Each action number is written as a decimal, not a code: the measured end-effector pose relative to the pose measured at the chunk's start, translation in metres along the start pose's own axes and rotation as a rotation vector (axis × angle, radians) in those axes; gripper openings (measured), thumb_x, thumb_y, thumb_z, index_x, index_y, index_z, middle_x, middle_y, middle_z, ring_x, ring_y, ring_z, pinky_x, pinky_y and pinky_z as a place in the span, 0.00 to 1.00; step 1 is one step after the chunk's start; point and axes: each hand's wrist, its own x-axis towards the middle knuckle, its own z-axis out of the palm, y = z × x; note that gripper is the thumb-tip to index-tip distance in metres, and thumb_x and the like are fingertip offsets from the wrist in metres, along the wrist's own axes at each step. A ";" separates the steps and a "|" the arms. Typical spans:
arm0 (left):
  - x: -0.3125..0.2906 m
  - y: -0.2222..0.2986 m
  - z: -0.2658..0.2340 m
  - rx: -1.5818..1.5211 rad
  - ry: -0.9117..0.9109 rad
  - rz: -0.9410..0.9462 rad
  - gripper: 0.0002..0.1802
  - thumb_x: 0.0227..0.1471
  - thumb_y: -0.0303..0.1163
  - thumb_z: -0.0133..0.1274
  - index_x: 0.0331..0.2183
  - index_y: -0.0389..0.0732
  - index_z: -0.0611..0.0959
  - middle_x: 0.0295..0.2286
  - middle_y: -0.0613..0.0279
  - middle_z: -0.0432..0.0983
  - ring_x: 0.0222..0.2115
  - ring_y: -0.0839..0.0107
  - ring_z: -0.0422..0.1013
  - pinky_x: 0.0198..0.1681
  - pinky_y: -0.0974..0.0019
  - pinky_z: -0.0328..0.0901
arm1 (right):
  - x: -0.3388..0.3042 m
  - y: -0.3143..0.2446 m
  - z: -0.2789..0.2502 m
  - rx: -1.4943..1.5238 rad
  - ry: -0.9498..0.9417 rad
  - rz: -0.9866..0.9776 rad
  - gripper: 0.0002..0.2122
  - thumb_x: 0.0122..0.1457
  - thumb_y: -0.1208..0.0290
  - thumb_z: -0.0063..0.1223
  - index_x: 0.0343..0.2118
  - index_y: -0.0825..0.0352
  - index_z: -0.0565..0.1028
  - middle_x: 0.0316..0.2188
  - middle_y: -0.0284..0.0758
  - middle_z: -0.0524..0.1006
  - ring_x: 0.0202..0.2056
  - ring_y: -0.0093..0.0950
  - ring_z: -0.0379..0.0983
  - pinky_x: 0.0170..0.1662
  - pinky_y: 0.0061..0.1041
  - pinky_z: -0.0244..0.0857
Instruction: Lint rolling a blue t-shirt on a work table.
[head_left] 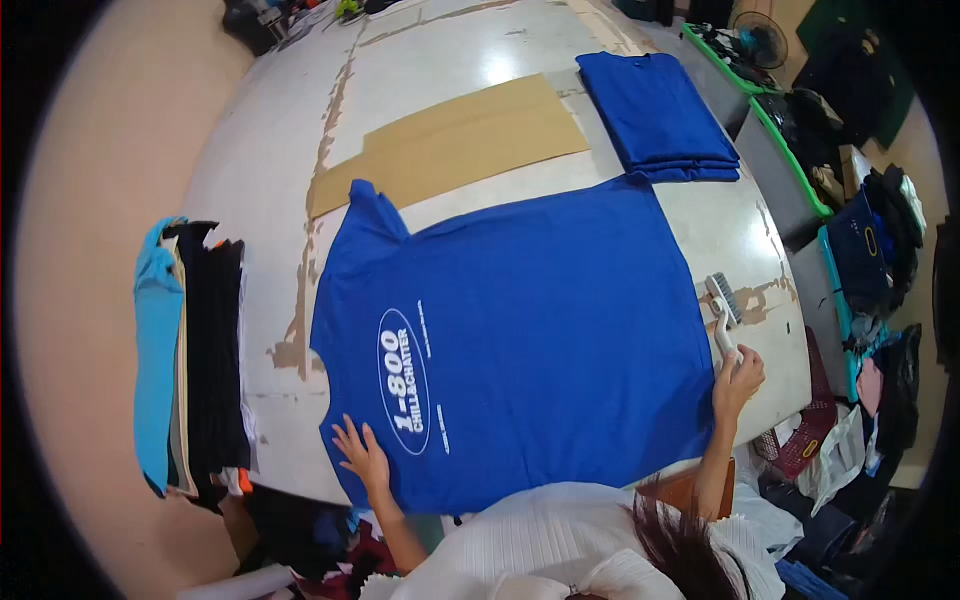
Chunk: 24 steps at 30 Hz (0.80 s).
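A blue T-shirt (540, 320) lies spread sideways on the table, its neckline toward the left and its hem toward the right. White print inside an oval shows near the collar. My left hand (362, 458) rests on the shirt beside the neckline, fingers spread and nothing in them. At the hem side, my right hand (737, 382) grips the white handle of a scrub brush (722, 300) with grey bristles. The brush head lies on the tabletop, just right of the shirt.
Beyond the shirt lies a tan cardboard sheet (470, 137), with folded blue shirts (658, 115) stacked at the far right. Black and light-blue garments (195, 360) lie at the table's left edge. Green-rimmed bins (790, 150) and a maroon basket (812, 420) stand along the right.
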 end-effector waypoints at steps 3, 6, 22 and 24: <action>-0.004 -0.030 -0.004 0.104 0.033 0.025 0.30 0.54 0.51 0.34 0.56 0.52 0.56 0.58 0.56 0.39 0.59 0.53 0.34 0.53 0.35 0.28 | -0.001 -0.008 0.009 0.072 -0.046 -0.021 0.15 0.55 0.64 0.42 0.40 0.69 0.69 0.38 0.43 0.68 0.41 0.40 0.63 0.47 0.38 0.52; -0.005 -0.047 0.000 0.121 0.038 0.024 0.30 0.54 0.50 0.35 0.56 0.52 0.57 0.58 0.57 0.40 0.59 0.55 0.36 0.54 0.36 0.30 | -0.008 -0.017 0.018 0.008 -0.049 -0.079 0.16 0.55 0.62 0.43 0.42 0.68 0.67 0.38 0.42 0.69 0.41 0.40 0.64 0.46 0.38 0.54; 0.015 -0.127 -0.023 -0.441 0.347 0.144 0.19 0.43 0.33 0.55 0.39 0.36 0.74 0.37 0.50 0.66 0.35 0.60 0.67 0.36 0.64 0.64 | -0.082 -0.124 -0.032 0.496 -0.385 -0.216 0.14 0.56 0.61 0.45 0.33 0.70 0.65 0.24 0.47 0.70 0.27 0.38 0.69 0.31 0.33 0.60; 0.024 -0.142 -0.022 -0.410 0.304 0.165 0.21 0.40 0.34 0.58 0.38 0.36 0.74 0.34 0.52 0.68 0.35 0.62 0.67 0.33 0.66 0.65 | -0.126 -0.172 -0.033 0.648 -0.762 -0.306 0.12 0.55 0.62 0.47 0.32 0.68 0.67 0.19 0.37 0.70 0.20 0.24 0.66 0.23 0.26 0.60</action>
